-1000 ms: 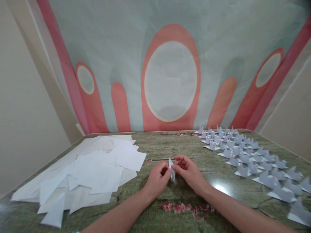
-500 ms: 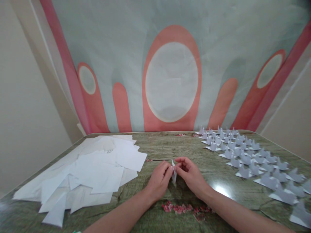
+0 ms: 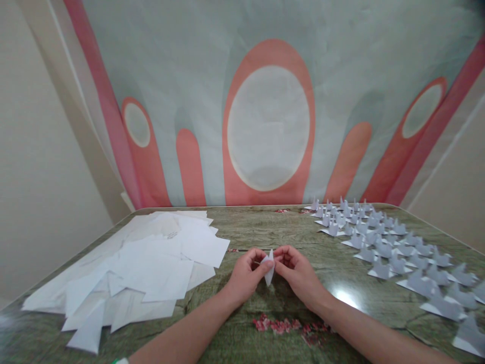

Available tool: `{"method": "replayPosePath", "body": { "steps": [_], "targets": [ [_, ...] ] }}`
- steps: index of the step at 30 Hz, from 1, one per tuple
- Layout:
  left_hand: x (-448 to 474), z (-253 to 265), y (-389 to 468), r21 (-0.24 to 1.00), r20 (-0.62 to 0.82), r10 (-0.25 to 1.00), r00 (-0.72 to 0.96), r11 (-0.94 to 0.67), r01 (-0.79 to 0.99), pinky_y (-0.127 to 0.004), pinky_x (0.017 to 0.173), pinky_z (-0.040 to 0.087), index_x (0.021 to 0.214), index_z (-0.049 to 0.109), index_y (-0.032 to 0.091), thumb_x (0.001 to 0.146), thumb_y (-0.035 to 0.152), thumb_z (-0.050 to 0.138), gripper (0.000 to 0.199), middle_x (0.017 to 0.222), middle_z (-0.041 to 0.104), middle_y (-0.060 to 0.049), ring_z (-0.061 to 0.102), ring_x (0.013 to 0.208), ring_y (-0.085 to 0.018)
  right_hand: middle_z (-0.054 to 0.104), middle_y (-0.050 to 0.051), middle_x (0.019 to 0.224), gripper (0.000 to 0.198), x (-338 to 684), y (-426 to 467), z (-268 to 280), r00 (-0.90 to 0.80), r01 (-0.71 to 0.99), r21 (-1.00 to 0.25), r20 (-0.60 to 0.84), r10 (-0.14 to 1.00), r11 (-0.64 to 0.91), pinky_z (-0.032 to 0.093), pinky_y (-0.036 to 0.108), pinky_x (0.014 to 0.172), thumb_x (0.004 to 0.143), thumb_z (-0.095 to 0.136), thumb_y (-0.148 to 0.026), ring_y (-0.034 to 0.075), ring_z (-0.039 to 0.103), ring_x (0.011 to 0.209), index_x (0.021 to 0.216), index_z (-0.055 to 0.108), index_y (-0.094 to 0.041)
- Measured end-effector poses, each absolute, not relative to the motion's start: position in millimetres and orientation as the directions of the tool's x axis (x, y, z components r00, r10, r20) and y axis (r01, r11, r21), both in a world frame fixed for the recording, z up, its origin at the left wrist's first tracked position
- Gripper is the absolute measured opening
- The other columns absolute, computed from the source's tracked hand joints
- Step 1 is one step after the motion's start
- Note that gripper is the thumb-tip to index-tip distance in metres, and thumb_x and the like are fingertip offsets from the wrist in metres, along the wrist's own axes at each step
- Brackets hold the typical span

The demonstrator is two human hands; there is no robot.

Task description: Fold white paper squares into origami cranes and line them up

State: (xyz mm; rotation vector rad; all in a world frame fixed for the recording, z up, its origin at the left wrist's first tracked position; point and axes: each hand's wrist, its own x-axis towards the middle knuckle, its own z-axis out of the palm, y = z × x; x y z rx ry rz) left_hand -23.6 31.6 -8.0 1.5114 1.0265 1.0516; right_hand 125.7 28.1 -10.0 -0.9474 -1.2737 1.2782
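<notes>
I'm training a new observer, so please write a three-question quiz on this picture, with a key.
1. True or false: the left hand holds the small folded paper.
2. On the table, the loose white sheets lie: A) on the left; B) on the right; C) underneath the folded paper.
3. What stands grouped on the table's right side?

Key: 1. True. 2. A. 3. White folded paper figures.
</notes>
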Motion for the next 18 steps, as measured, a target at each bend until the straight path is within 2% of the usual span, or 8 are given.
{"method": "replayPosePath", "body": {
  "steps": [4, 10, 14, 18],
  "targets": [
    [-24.0, -8.9, 33.0, 0.989, 0.116, 0.965, 0.235, -0.134, 0.064, -0.020, 0.057, 0.036, 0.077, 0.053, 0.014, 0.073, 0.038, 0.063, 0.026, 0.067, 0.051, 0.002, 0.046, 0.061, -0.010, 0.052, -0.004, 0.064, 0.020, 126.0, 27.4, -7.9, -0.150, -0.104, -0.985, 0.149, 0.977, 0.134, 0.037, 0.022, 0.055, 0.070, 0.066, -0.033, 0.011, 0.048, 0.059, 0.071, 0.052, -0.018],
    [-22.7, -9.5, 34.6, 0.996, 0.086, 0.981, 0.176, -0.091, 0.019, -0.020, 0.056, 0.037, 0.076, 0.055, 0.013, 0.073, 0.037, 0.063, 0.025, 0.066, 0.055, 0.002, 0.048, 0.060, -0.010, 0.058, 0.000, 0.073, 0.016, 127.8, 26.0, -4.8, -0.204, -0.125, -0.981, 0.173, 0.964, 0.149, 0.039, 0.024, 0.064, 0.075, 0.061, -0.032, 0.013, 0.051, 0.069, 0.078, 0.059, -0.017],
    [-23.0, -10.9, 33.9, 0.990, 0.130, 0.979, 0.156, -0.137, 0.035, -0.021, 0.059, 0.039, 0.080, 0.058, 0.013, 0.076, 0.036, 0.060, 0.023, 0.069, 0.058, 0.000, 0.050, 0.062, -0.011, 0.060, 0.000, 0.075, 0.015, 129.3, 27.2, -5.7, -0.228, -0.101, -0.978, 0.200, 0.953, 0.181, 0.041, 0.026, 0.068, 0.077, 0.059, -0.033, 0.015, 0.053, 0.073, 0.078, 0.059, -0.018],
    [-24.2, -9.9, 32.4, 0.969, 0.201, 0.970, 0.137, -0.218, 0.118, -0.023, 0.062, 0.042, 0.083, 0.060, 0.013, 0.079, 0.035, 0.057, 0.022, 0.073, 0.061, -0.002, 0.053, 0.067, -0.013, 0.060, 0.003, 0.078, 0.017, 131.0, 29.5, -5.4, -0.211, 0.020, -0.950, 0.300, 0.930, 0.311, 0.042, 0.027, 0.070, 0.079, 0.057, -0.033, 0.016, 0.054, 0.075, 0.073, 0.060, -0.017]
  ]
}}
